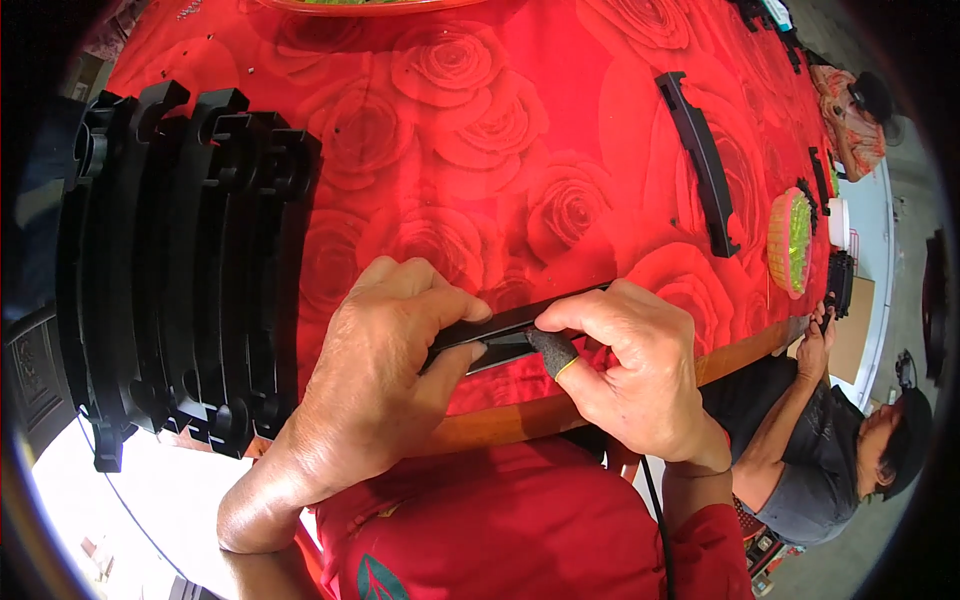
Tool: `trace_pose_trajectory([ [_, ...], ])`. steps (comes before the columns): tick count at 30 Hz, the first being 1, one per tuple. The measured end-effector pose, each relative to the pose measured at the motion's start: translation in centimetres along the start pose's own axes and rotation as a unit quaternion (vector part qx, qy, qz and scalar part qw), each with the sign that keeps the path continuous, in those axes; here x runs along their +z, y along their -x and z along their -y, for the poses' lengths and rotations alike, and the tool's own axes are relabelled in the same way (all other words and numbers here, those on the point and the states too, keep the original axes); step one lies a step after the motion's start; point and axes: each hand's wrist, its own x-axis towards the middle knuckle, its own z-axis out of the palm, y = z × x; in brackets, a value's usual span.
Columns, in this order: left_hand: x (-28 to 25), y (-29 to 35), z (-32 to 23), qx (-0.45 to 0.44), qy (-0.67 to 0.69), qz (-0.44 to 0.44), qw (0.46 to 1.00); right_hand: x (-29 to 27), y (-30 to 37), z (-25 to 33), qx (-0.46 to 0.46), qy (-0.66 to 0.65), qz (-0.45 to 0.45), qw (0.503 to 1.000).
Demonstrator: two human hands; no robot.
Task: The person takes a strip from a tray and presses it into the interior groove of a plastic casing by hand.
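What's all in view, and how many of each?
Rose-patterned tablecloth: one, red, spread centrally
Curved plastic strips: several, black, overlapping at left
Loose plastic strip: one, black, right of centre
Held plastic strip: one, black, lower centre
Other parts: several, black, far right
Oval basket: one, pink, green contents, right
Tray: one, orange-rimmed, cut off at top
Container: one, white, beside the basket
Other people: two, dark and orange tops, right
Finger cot: one, dark grey, right thumb
Left hand: one, pinching held strip
Right hand: one, pinching held strip

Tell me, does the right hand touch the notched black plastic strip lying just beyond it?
Apart: the head view shows rose-patterned tablecloth between the right hand and the notched black plastic strip.
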Motion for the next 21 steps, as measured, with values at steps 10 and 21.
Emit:
trace_pose_trajectory([
  [10, 0.0, -0.06, -0.43, -0.008, -0.025, 0.005, 1.0, 0.17, 0.21, 0.12, -0.015, 0.009, -0.011, 1.0],
  [21, 0.15, -0.18, -0.4, -0.001, -0.037, 0.004, 0.999, -0.61, 0.54, 0.53, 0.064, -0.005, 0.028, 0.998],
])
